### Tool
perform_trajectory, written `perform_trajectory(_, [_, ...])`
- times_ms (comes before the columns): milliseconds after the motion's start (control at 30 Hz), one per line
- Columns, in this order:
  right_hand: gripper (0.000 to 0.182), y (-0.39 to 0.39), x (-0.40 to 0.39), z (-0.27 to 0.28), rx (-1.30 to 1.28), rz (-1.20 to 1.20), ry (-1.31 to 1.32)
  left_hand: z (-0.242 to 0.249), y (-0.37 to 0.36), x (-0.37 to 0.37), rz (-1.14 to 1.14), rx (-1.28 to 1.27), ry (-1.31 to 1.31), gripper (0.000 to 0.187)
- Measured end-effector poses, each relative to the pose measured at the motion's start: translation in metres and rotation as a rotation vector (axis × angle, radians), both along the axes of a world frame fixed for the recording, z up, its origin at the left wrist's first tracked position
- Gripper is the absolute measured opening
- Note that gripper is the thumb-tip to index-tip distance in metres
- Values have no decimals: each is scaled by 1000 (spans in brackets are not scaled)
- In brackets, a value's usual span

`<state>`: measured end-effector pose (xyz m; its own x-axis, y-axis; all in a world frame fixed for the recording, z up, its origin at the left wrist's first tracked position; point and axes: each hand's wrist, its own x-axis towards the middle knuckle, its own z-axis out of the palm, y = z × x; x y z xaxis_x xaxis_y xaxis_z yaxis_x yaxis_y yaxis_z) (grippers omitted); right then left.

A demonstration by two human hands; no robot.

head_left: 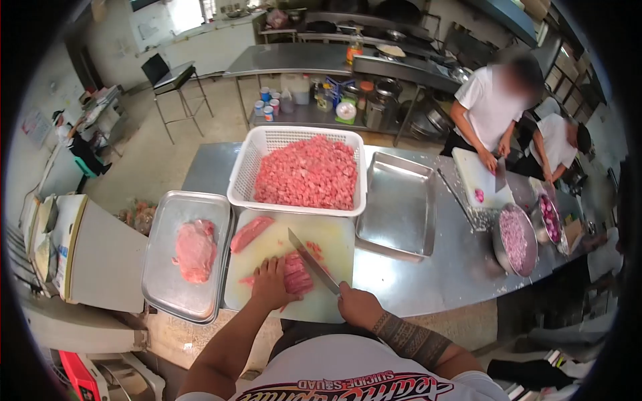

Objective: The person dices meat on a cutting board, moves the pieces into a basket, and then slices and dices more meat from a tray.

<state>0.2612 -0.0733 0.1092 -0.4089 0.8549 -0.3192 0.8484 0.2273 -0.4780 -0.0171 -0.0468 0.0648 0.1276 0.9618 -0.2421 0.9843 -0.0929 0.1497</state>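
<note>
On a pale cutting board (334, 244) lies a slab of raw pink meat (297, 273). My left hand (271, 284) presses flat on the meat's left side. My right hand (356, 306) grips the handle of a knife (311, 261), whose blade angles up and left across the meat. A second strip of meat (251, 232) rests at the board's upper left. Behind the board stands a white plastic basket (249, 170) heaped with diced meat (306, 172).
A steel tray (167, 267) left of the board holds a meat piece (194, 250). An empty steel tray (396, 204) sits to the right. Further right, two people work at a white board (476, 175) beside bowls of chopped onion (515, 239). Shelves and pots stand behind.
</note>
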Motion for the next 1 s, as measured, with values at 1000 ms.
perform_trajectory(1000, [36, 22, -4, -13, -63, 72, 114, 0, -13, 10, 65, 134, -109, 119])
